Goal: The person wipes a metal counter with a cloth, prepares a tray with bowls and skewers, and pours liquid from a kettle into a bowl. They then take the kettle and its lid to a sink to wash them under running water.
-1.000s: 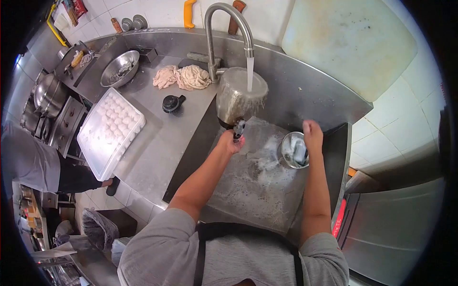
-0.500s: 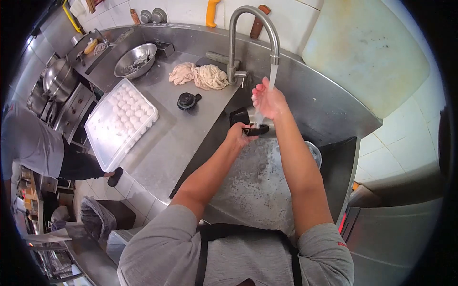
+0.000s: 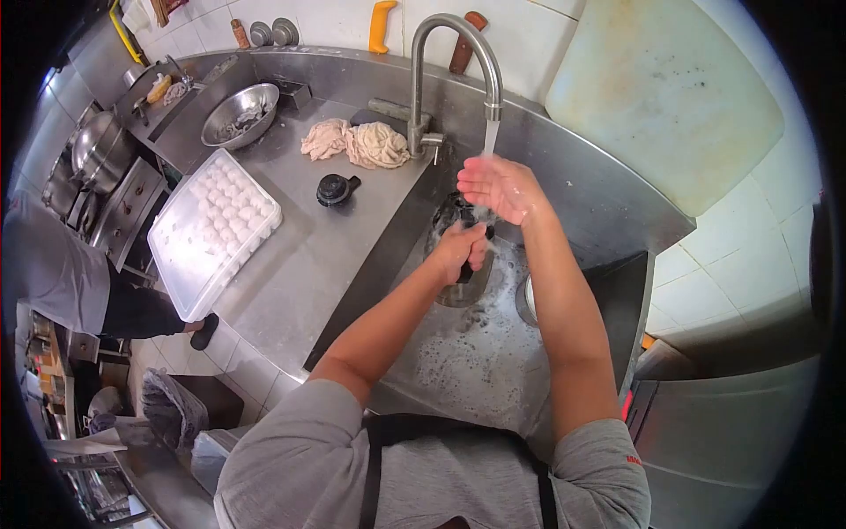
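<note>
Over the sink (image 3: 467,370), my left hand (image 3: 460,247) is closed around the black handle of a clear blender jug (image 3: 463,294). The jug is tilted, and my hand and the splashing water hide part of it. My right hand (image 3: 498,187) is just above it, palm up with fingers stretched out, holding nothing. Water from the tap (image 3: 493,110) runs onto this hand and down towards the jug. A black lid with a small tab (image 3: 335,189) lies on the counter to the left.
Wet crumpled cloths (image 3: 374,144) lie beside the tap. Further left are a box of white balls (image 3: 159,234) and a metal bowl (image 3: 273,95). A round container (image 3: 527,302) stands in the sink by my right forearm. Another person (image 3: 57,264) stands at far left.
My left hand has turned the jug, so its clear body now shows below the hand. My right hand has lowered slightly and flattened under the stream. The view has shifted a little.
</note>
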`<state>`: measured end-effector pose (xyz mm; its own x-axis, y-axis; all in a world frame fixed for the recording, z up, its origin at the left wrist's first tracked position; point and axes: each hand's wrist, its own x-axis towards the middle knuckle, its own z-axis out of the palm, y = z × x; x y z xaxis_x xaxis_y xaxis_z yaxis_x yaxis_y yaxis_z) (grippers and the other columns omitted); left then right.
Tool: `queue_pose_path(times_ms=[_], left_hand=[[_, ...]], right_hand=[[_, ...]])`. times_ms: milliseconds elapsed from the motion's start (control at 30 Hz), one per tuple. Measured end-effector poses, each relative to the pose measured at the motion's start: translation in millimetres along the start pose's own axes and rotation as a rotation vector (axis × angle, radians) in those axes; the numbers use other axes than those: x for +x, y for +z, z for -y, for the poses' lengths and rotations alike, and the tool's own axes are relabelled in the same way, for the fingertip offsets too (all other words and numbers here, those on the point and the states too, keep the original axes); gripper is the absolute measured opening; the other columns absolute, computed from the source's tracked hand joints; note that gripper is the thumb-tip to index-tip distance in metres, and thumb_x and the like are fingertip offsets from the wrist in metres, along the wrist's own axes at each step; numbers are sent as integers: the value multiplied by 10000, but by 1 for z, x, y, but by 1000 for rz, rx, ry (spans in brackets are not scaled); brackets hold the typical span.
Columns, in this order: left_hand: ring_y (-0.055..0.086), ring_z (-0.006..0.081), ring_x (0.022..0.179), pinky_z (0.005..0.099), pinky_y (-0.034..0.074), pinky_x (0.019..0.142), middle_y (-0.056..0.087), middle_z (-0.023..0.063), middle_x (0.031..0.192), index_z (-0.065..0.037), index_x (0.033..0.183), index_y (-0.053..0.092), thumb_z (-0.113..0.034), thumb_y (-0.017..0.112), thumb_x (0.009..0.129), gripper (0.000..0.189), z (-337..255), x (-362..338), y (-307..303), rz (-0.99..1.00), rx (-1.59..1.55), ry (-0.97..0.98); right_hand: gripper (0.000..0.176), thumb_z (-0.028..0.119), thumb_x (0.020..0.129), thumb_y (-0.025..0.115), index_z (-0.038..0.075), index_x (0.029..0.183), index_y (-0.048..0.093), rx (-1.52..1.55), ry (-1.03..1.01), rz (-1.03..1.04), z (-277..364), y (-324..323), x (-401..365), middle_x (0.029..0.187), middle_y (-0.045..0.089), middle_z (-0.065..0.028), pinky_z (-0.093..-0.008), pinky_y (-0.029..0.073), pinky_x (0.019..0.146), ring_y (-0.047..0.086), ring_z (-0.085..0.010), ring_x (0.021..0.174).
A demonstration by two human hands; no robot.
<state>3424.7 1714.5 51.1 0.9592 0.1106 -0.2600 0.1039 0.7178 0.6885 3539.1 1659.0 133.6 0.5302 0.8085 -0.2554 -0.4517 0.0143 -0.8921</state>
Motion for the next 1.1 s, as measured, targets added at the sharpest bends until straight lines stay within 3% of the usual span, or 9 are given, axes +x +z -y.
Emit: queue_pose_path(times_ms=[167, 267, 367, 533, 767, 867, 967, 1067, 1100], left_hand=[[337, 75, 418, 228, 285, 379, 358, -30, 534, -126, 754, 337, -192, 468, 872, 188, 17, -8, 3, 13, 284, 134], [338, 61, 416, 221, 289, 379, 363, -37, 535, -121, 774, 332, -207, 474, 872, 192, 16, -13, 7, 32, 419, 224], [344, 53, 423, 216, 294, 381, 372, -40, 549, -111, 808, 359, -209, 477, 872, 166, 18, -12, 10, 36, 494, 334], [372, 51, 477, 224, 325, 425, 410, -33, 602, -64, 904, 428, -158, 472, 856, 114, 9, -11, 25, 108, 597, 459], [430, 71, 571, 247, 369, 502, 479, -2, 700, -21, 963, 461, -97, 470, 817, 165, 9, 15, 22, 45, 696, 646], [438, 71, 588, 250, 374, 513, 495, 6, 738, -17, 970, 462, -96, 472, 811, 178, 13, 24, 21, 13, 749, 758], [433, 61, 551, 226, 372, 479, 497, 0, 680, -20, 924, 459, -104, 478, 814, 139, 14, 25, 22, -4, 805, 842], [443, 71, 492, 221, 375, 437, 491, 2, 608, -26, 860, 462, -118, 485, 816, 104, 2, 8, 19, -8, 720, 586], [446, 79, 468, 225, 376, 423, 487, 4, 582, -29, 833, 463, -123, 487, 815, 98, -4, 5, 20, -54, 598, 523]], right_hand=[[324, 269, 832, 495, -13, 987, 538, -111, 14, -42, -1, 3, 11, 893, 586, -152, -348, 485, 714, 592, -240, 810], [291, 257, 839, 439, 8, 936, 556, -618, 21, -128, 5, 11, 5, 931, 582, -177, -378, 468, 717, 586, -280, 835], [322, 284, 857, 376, 26, 928, 555, -1602, -302, -151, -14, -9, 28, 978, 576, -154, -441, 451, 731, 567, -328, 883], [411, 322, 858, 388, 20, 1119, 486, -1535, -313, -274, -23, 14, -12, 1262, 391, -173, -435, 268, 977, 306, -340, 1212], [379, 250, 826, 487, -5, 1106, 505, -1250, -764, 13, -25, -23, -4, 1194, 451, -214, -352, 297, 968, 410, -315, 1141], [329, 210, 817, 494, 8, 1073, 536, -911, -707, -3, -23, -17, -2, 1080, 537, -199, -359, 356, 912, 487, -315, 1052], [280, 173, 803, 507, 30, 1036, 566, -1140, -459, -276, -5, 12, -14, 984, 580, -185, -355, 404, 846, 527, -318, 979], [241, 164, 801, 507, 30, 985, 587, -1168, -372, -177, -6, 31, -21, 944, 595, -173, -360, 414, 829, 535, -333, 952], [246, 151, 807, 501, 39, 1013, 576, -1165, -560, -183, -11, 27, -18, 963, 589, -169, -343, 406, 837, 535, -308, 961]])
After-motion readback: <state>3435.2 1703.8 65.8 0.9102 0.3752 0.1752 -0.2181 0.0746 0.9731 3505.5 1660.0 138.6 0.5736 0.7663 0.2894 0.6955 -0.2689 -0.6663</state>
